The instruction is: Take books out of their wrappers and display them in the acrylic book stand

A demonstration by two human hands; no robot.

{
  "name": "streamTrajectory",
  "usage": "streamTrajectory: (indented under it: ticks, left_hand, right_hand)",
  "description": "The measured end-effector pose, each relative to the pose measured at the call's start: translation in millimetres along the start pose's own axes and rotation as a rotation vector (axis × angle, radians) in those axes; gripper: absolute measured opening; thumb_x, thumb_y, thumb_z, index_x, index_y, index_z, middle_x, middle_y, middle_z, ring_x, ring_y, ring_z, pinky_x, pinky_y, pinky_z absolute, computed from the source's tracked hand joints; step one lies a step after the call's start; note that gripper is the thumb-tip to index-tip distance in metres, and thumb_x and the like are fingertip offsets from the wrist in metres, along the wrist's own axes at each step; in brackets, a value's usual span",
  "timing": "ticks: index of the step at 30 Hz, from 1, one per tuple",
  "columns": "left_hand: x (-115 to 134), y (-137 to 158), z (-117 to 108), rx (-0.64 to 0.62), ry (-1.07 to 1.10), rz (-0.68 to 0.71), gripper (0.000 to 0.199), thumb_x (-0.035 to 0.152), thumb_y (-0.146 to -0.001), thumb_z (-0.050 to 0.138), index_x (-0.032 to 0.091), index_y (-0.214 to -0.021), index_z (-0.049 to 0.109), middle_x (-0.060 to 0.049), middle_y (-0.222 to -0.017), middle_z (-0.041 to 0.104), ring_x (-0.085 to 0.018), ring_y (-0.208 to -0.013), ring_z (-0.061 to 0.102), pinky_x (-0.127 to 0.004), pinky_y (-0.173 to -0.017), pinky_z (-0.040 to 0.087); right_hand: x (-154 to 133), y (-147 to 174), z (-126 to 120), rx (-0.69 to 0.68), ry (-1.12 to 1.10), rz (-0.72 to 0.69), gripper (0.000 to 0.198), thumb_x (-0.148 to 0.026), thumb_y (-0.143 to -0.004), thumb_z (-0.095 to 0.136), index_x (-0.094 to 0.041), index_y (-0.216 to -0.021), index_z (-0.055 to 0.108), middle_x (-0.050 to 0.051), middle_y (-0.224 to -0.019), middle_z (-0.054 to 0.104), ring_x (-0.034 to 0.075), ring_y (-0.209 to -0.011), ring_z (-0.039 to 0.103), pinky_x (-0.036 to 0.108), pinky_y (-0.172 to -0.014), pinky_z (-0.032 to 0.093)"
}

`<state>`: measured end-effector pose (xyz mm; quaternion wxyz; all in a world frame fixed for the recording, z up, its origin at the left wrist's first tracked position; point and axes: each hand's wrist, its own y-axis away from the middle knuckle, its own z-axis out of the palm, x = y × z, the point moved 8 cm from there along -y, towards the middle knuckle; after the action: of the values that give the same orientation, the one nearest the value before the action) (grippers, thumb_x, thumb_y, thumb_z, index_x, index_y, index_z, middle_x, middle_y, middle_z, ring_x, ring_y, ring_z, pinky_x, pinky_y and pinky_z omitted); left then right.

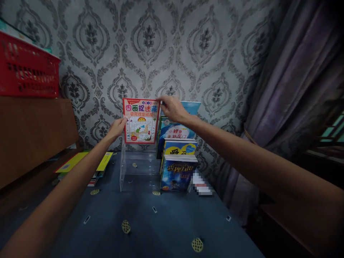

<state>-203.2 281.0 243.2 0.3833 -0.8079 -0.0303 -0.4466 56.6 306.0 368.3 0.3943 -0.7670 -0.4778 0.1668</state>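
A red-bordered picture book [141, 123] with a colourful title stands upright, its cover facing me. My left hand [117, 129] is closed on its left edge. The fingers of my right hand [173, 107] grip its upper right corner. The book is over the back of a clear stepped rack [122, 168]; I cannot tell whether it rests on it. On the rack's right half, books stand in rows: a dark blue book [177, 175] in front, a yellow book [174, 147] behind it, then a light blue book [177, 131]. My right wrist partly hides the rearmost books.
A pile of books with a yellow one [77, 162] on top lies at the left. Behind it is a wooden cabinet [37, 132] bearing a red basket [32, 68]. A blurred-out white item [201, 184] lies right of the rack. A purple curtain [285, 82] hangs at the right.
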Motion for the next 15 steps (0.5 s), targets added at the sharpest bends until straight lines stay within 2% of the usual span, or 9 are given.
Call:
streamTrajectory:
  ticks: [10, 15]
  left_hand:
    - [4.8, 2.1, 4.2, -0.008, -0.012, -0.001, 0.052, 0.065, -0.081, 0.044, 0.016, -0.081, 0.063, -0.002, -0.069, 0.061, -0.017, -0.064, 0.052, -0.023, -0.052, 0.035]
    - [11.8, 7.3, 6.0, -0.040, 0.012, 0.014, 0.053, 0.066, -0.079, 0.045, 0.016, -0.082, 0.063, -0.003, -0.074, 0.064, -0.018, -0.069, 0.054, -0.022, -0.052, 0.036]
  right_hand:
    - [9.6, -1.2, 3.5, 0.006, 0.010, -0.037, 0.039, -0.013, -0.088, 0.047, -0.013, -0.122, 0.067, 0.014, -0.115, 0.073, 0.027, -0.098, 0.065, 0.040, -0.090, 0.049]
    - [12.8, 1.2, 1.0, 0.024, -0.001, -0.049, 0.037, -0.015, -0.090, 0.047, -0.016, -0.120, 0.068, 0.012, -0.115, 0.074, 0.028, -0.104, 0.065, 0.042, -0.093, 0.050]
